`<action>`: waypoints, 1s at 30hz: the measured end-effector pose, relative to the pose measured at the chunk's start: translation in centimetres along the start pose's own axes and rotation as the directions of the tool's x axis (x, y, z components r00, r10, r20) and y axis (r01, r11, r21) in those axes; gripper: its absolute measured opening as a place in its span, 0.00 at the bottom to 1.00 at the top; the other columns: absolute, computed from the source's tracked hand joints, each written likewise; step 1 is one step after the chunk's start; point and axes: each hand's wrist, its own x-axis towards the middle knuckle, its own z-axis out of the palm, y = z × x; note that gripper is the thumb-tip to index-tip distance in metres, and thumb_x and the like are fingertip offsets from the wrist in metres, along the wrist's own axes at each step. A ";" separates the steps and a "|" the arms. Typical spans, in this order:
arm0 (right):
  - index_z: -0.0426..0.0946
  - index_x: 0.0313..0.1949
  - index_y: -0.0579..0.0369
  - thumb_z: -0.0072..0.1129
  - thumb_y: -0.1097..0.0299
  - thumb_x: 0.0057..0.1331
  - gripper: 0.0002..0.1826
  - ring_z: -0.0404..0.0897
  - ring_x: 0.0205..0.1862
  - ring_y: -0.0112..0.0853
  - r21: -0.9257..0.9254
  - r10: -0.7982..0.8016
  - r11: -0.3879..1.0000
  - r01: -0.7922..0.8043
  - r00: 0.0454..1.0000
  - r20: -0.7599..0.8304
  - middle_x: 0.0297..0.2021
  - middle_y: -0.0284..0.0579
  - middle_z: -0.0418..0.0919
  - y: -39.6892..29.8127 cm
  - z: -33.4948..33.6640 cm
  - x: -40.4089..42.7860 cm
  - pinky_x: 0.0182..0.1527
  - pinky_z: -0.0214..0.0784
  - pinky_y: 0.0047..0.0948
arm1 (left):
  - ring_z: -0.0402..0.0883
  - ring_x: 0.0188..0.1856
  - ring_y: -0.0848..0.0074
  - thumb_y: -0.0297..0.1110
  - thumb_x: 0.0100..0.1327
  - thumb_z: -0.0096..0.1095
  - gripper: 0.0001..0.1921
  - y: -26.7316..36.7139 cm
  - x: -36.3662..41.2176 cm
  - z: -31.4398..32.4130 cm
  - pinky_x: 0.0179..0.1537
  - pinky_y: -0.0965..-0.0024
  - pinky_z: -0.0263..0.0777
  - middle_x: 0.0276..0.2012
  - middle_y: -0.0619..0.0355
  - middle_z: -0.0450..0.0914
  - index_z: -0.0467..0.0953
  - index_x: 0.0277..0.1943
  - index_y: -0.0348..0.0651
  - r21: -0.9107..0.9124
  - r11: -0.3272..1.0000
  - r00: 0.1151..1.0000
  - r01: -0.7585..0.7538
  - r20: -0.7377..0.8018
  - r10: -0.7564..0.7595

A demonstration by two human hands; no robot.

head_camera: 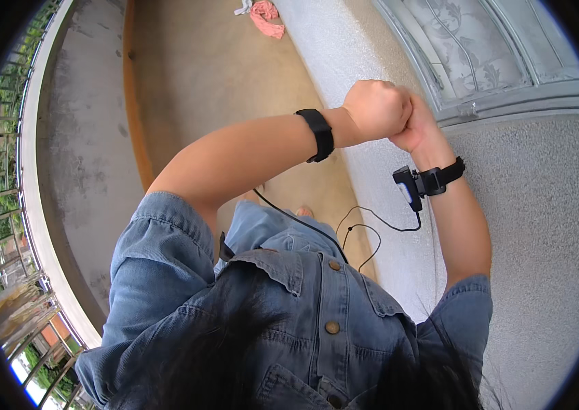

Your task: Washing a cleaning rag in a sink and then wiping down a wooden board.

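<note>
My left hand (377,110) is curled into a fist, its back turned up towards me. Pressed against its far side is my right hand (416,125), its inner wrist showing and its fingers mostly hidden behind the left fist. Nothing held is visible in either hand. Both are raised in front of a rough plastered wall (525,169), just beside the lower corner of a grey-framed window (515,102). A black strap (316,134) circles my left wrist. Around the right one, another strap carries a small black device (408,187) with a thin cable.
A thin black cable (305,223) hangs across my denim clothing (330,302). Pink cloth (267,19) lies on the tan floor (228,72) farther ahead. To the left runs a low concrete wall (84,113), with a metal railing (0,179) and greenery beyond it.
</note>
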 end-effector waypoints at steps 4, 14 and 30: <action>0.71 0.31 0.54 0.45 0.64 0.62 0.09 0.75 0.29 0.24 -0.016 0.038 0.999 -0.039 0.997 -0.061 0.29 0.36 0.75 -1.7 3.3 8.1 0.30 0.69 0.27 | 0.77 0.21 0.59 0.36 0.50 0.52 0.11 -7.7 3.3 -2.2 0.25 0.62 0.72 0.19 0.50 0.77 0.75 0.20 0.40 -0.033 0.997 0.997 0.074 0.036 -0.073; 0.73 0.45 0.58 0.48 0.60 0.63 0.16 0.71 0.44 0.24 -0.397 -0.326 0.830 0.392 0.918 0.226 0.40 0.37 0.75 -8.7 21.0 26.9 0.49 0.59 0.27 | 0.66 0.21 0.81 0.39 0.65 0.49 0.15 -32.5 14.1 -15.9 0.23 0.74 0.62 0.18 0.60 0.71 0.72 0.28 0.36 -0.555 0.631 0.789 0.542 0.079 -0.609; 0.72 0.34 0.61 0.51 0.71 0.63 0.06 0.72 0.31 0.21 -0.196 -0.676 0.702 0.685 0.727 0.121 0.30 0.39 0.76 -20.8 41.6 63.4 0.39 0.64 0.20 | 0.69 0.25 0.82 0.42 0.67 0.45 0.15 -67.1 26.9 -41.7 0.23 0.77 0.65 0.22 0.63 0.71 0.70 0.30 0.40 -0.844 0.394 0.388 0.364 -0.247 -0.888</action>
